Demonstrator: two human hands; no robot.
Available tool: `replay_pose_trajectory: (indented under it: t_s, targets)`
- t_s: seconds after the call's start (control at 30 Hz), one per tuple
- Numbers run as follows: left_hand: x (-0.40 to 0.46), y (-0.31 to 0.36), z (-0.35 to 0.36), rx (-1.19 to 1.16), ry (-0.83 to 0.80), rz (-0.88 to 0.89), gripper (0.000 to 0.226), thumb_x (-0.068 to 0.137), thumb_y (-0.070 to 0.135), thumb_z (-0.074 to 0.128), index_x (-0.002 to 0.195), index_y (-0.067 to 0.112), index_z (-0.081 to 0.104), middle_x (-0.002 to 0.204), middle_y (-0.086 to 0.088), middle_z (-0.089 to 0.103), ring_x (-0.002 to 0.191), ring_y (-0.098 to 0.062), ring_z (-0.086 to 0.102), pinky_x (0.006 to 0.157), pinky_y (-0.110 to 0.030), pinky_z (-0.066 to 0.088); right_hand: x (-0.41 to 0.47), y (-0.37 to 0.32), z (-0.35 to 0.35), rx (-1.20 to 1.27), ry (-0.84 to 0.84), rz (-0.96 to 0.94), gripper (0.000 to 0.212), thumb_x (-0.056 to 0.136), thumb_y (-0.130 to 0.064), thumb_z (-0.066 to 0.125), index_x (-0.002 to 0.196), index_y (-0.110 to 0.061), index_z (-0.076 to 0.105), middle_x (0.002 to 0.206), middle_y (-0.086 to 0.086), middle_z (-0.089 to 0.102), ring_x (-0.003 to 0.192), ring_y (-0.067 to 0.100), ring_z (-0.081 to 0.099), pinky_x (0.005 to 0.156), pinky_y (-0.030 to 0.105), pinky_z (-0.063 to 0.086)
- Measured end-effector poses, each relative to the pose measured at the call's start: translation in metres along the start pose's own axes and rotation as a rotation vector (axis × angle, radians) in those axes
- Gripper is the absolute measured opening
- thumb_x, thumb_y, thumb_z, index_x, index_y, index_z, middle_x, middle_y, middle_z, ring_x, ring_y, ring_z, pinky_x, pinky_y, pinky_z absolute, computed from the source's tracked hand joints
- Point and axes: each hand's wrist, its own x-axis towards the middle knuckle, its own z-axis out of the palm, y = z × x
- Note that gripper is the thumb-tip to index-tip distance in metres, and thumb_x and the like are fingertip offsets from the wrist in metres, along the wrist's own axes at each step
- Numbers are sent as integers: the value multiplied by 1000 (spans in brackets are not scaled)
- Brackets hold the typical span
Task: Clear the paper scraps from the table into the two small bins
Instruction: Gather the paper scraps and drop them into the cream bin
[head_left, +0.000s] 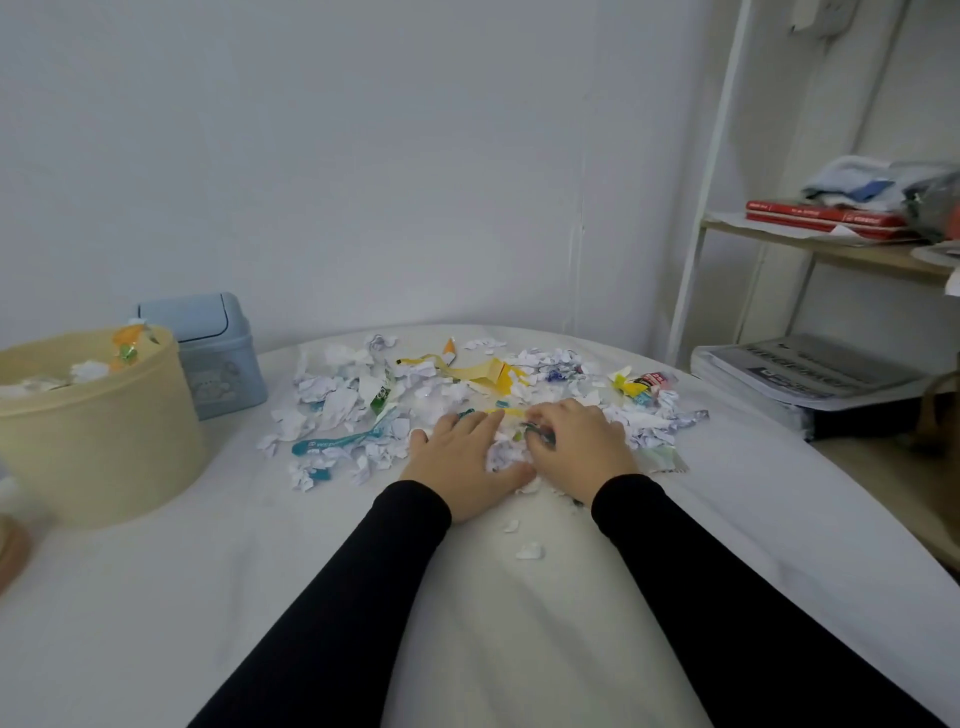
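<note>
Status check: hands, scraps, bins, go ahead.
Left hand flat, right hand curled, both gathering paper scraps. Beige bin part filled, blue bin lid shut. Nothing blocking.

Right fingertips (540, 434) — buried among scraps (506, 452)

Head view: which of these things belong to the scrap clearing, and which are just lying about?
Part of the job:
paper scraps
beige bin
blue lidded bin
left hand
right hand
table

Just lying about:
red books
folded cloths
stack of papers
shelf
</note>
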Motion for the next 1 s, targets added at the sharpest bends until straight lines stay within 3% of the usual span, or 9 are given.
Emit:
replay_pose_trajectory:
  t_s: [0.17, 0.3, 0.43, 0.5, 0.6, 0.73, 0.8, 0.87, 1.0]
  targets:
    - [-4, -5, 2, -123, 93, 38, 45, 94, 43, 46, 135, 25, 47, 126, -2, 45, 120, -21, 38, 100, -28, 33, -6, -4, -3, 122, 9, -43, 28, 96, -26, 41, 120, -24, 53, 110, 5, 54, 104, 26, 51, 83, 33, 42]
    - [-6, -2, -2, -120, 157, 26, 30, 97, 22, 46, 121, 12, 59, 115, -8, 51, 104, -23, 52, 86, -26, 41, -11, -10, -6, 87, -3, -16, 22, 93, -25, 41, 101, -17, 60, 97, 5, 58, 90, 24, 56, 69, 28, 38]
    - [-11, -4, -4, -289, 206, -9, 30, 91, 2, 46, 113, 11, 65, 111, -10, 54, 100, -24, 55, 78, -17, 35, -16, -15, -12, 195, 53, 45, 28, 88, -19, 43, 60, -14, 41, 60, 3, 44, 58, 18, 41, 50, 28, 27]
    - [-16, -6, -6, -421, 265, -55, 31, 91, 0, 46, 109, 11, 67, 112, -10, 56, 102, -21, 53, 74, -11, 29, -18, -16, -15, 294, 86, 70, 30, 85, -14, 44, 56, -12, 37, 56, 6, 39, 55, 20, 35, 49, 29, 25]
    - [-24, -8, -11, -570, 314, -129, 43, 86, -9, 39, 108, 16, 69, 116, -4, 59, 107, -14, 52, 77, -5, 30, -22, -19, -15, 452, 111, 59, 30, 81, -22, 42, 57, -5, 48, 61, 16, 55, 59, 25, 47, 52, 31, 34]
    - [-32, -8, -18, -823, 371, -200, 38, 91, -4, 42, 106, 20, 67, 111, 5, 61, 96, -6, 56, 72, -5, 41, -25, -23, -15, 574, 180, 63, 58, 81, -54, 46, 54, -2, 44, 55, 18, 51, 56, 27, 54, 55, 35, 41]
    - [-36, -8, -22, -918, 411, -190, 29, 95, 5, 47, 110, 25, 63, 113, 8, 59, 100, -5, 54, 68, 0, 39, -26, -27, -17, 554, 240, 64, 55, 83, -48, 59, 52, -11, 32, 50, 6, 30, 48, 19, 33, 49, 31, 27]
    - [-39, -9, -25, -977, 470, -177, 29, 95, 7, 49, 111, 29, 58, 118, 13, 54, 111, -3, 47, 78, -5, 35, -26, -31, -20, 543, 306, 69, 49, 81, -34, 66, 55, -13, 31, 52, -1, 21, 48, 15, 21, 46, 24, 17]
    - [-44, -14, -34, -1068, 566, -185, 26, 94, 10, 51, 101, 34, 58, 104, 27, 52, 107, -3, 46, 86, -8, 38, -24, -42, -28, 572, 396, 118, 33, 78, -22, 65, 59, -12, 40, 55, -2, 33, 53, 13, 30, 48, 23, 23]
